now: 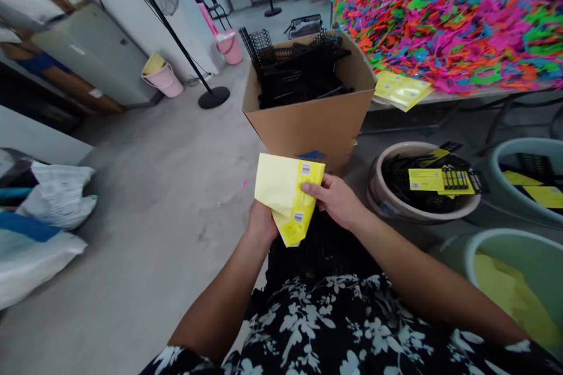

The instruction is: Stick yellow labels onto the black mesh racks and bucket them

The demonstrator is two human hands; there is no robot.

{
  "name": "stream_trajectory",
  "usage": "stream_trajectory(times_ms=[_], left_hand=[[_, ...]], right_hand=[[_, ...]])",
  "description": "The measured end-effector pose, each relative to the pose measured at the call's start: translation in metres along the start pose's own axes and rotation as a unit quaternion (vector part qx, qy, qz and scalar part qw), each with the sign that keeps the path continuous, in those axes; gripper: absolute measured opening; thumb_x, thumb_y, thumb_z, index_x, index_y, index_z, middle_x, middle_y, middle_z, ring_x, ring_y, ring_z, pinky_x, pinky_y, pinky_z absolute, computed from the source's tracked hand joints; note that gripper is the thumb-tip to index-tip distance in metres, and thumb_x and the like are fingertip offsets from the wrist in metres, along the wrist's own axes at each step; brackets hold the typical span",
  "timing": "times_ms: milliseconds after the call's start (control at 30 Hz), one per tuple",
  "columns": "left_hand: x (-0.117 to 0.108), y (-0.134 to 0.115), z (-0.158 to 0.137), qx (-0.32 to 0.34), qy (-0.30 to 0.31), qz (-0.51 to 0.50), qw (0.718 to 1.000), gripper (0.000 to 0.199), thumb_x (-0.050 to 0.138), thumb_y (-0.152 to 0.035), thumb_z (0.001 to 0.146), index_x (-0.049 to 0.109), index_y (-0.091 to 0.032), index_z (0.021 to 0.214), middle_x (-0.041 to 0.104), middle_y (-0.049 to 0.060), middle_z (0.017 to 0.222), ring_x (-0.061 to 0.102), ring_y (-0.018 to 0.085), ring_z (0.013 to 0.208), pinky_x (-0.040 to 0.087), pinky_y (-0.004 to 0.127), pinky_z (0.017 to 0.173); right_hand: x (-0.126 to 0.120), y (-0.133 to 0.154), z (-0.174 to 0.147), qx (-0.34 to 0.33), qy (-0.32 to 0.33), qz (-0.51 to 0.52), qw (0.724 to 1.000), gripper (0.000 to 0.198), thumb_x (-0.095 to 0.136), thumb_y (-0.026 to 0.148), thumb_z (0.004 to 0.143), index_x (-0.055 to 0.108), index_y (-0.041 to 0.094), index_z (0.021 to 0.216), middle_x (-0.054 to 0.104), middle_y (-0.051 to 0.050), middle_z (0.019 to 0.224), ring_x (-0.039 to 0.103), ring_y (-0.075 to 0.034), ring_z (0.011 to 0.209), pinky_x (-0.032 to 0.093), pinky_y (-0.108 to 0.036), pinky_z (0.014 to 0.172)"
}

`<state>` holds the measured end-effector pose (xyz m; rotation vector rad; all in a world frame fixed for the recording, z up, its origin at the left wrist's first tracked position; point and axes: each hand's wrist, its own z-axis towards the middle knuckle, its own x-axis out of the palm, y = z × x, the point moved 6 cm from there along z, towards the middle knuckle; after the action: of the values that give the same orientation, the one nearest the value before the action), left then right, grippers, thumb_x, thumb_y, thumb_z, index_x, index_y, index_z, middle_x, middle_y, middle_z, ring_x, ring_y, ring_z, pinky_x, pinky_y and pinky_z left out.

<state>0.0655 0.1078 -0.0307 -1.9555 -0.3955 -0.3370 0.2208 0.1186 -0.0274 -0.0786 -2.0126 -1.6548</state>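
Note:
Yellow printed cards (290, 196) with barcodes, some showing a pale yellow blank side, are held in front of my body. My left hand (263, 221) grips them from below at the left, its fingers hidden behind the cards. My right hand (332, 196) pinches their right edge, thumb on top near the barcodes. Below the cards, dark material lies over my lap. Just beyond them stands a cardboard box (314, 123) filled with black plastic mesh baskets (303, 70).
To the right stand a beige bucket (382, 199) of black pieces and yellow cards and green tubs (479, 246) with yellow cards. A table behind holds a heap of colourful plastic pieces (461, 17). A standing fan (213, 96), pink buckets (167, 82) and white sacks (35, 258) are at left.

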Motion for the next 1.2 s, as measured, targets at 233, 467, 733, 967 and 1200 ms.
stream_trajectory(times_ms=[233,467,733,967,1200], left_hand=[[-0.039,-0.020,-0.009,-0.034,0.155,0.106,0.982,0.084,0.057,-0.089,0.080,0.078,-0.017,0.117,0.079,0.019,0.114,0.072,0.036,0.114,0.056,0.047,0.096],[-0.008,0.000,-0.010,-0.044,0.146,0.170,0.974,0.044,0.083,-0.053,0.083,0.080,-0.015,0.105,0.081,0.010,0.095,0.071,0.018,0.074,0.055,0.031,0.076],[0.004,-0.004,-0.023,0.069,0.101,0.263,0.957,0.046,0.063,-0.063,0.095,0.077,-0.019,0.102,0.073,0.003,0.081,0.062,0.017,0.068,0.048,0.028,0.064],[0.024,-0.025,-0.044,0.166,0.196,0.437,0.862,0.035,0.053,-0.045,0.104,0.069,-0.023,0.126,0.071,0.004,0.106,0.062,0.019,0.092,0.051,0.030,0.082],[0.029,-0.028,-0.049,0.173,0.215,0.469,0.839,0.035,0.053,-0.035,0.102,0.067,-0.023,0.132,0.073,0.005,0.108,0.064,0.020,0.095,0.051,0.032,0.085]], right_hand=[[-0.019,0.012,-0.002,0.105,0.117,-0.079,0.984,0.046,0.087,0.047,0.077,0.074,0.023,0.115,0.082,-0.008,0.108,0.080,-0.027,0.090,0.066,-0.041,0.077],[-0.014,0.030,-0.008,-0.158,-0.099,-0.502,0.845,0.053,0.075,0.044,0.090,0.065,0.023,0.137,0.069,-0.014,0.136,0.066,-0.033,0.124,0.053,-0.053,0.108],[0.025,0.025,-0.039,-0.325,-0.088,-0.563,0.755,0.029,0.062,0.043,0.103,0.073,0.022,0.119,0.071,-0.011,0.125,0.062,-0.027,0.124,0.047,-0.047,0.116],[0.013,0.040,-0.034,-0.259,-0.077,-0.388,0.881,0.017,0.069,0.034,0.097,0.079,0.025,0.107,0.075,-0.006,0.108,0.070,-0.022,0.104,0.056,-0.039,0.095],[0.004,0.040,-0.033,-0.186,-0.059,-0.306,0.932,0.020,0.070,0.041,0.096,0.083,0.027,0.098,0.075,-0.004,0.101,0.070,-0.019,0.096,0.053,-0.034,0.086]])
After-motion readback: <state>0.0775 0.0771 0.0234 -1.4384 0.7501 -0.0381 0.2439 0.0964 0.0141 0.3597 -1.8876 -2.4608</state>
